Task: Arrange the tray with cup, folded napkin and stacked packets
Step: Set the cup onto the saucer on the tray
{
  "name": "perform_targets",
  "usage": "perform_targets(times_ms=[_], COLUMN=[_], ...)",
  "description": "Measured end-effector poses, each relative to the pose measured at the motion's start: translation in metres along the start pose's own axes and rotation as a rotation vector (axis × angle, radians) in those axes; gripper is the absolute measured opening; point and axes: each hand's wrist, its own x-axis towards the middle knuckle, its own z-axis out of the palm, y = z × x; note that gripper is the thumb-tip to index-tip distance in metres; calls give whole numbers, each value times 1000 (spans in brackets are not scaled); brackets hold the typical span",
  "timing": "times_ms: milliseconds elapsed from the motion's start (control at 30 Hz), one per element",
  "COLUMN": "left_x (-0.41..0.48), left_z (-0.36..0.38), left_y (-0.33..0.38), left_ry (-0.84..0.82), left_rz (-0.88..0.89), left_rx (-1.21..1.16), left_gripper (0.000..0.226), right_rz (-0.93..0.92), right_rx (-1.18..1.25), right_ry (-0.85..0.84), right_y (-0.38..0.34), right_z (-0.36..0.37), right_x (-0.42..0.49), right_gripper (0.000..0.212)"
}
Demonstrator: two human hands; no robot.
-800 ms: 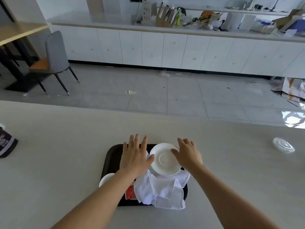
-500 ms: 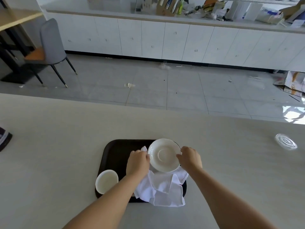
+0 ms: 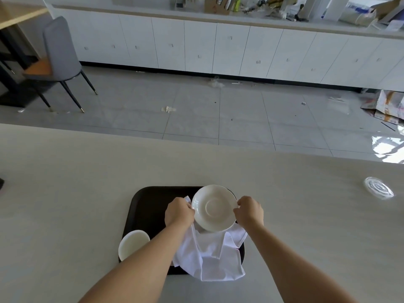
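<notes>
Tray (image 3: pixel 153 200) sits mid-counter (image 3: pixel 65 193), wide bare top to its L and R, far counter edge well beyond it. Only other item nearby on the R is a clear lid (image 3: pixel 379 190), well apart. Saucer (image 3: pixel 215 207) is at the tray's far-R corner, its rim overlapping the tray edge there. Napkin (image 3: pixel 209 259) is crumpled, runs from under the saucer and spills over the tray's near edge onto the counter. Cup (image 3: pixel 133 243) is at the near-L corner, right against the tray's L edge. L hand (image 3: pixel 179 212) has fingers curled on the saucer's L rim, touching the napkin corner too. R hand (image 3: pixel 249 209) is pinching the R rim. Vs 0.8 s ago: both hands were flat w/ fingers spread, now clamped on the rim. Saucer pos approx unchanged. Cup is now clear of the L arm. Red packet seen then is now hidden behind the L forearm. Print on the cardboard (image 3: pixel 389 106) on the floor far R is too blurred to read.
</notes>
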Motion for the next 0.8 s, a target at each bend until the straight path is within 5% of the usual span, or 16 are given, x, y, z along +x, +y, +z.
perform_targets(times_ms=[400, 800], left_x=[20, 43], left_z=[-77, -126], left_y=[-26, -122], left_ry=[165, 150], left_rz=[-7, -169], left_rx=[-141, -74], left_gripper=[13, 7], right_rz=[-171, -262], right_rx=[243, 43], right_ry=[70, -109], right_y=[-79, -159], right_z=[-17, 48], right_x=[-8, -33], right_gripper=[16, 4])
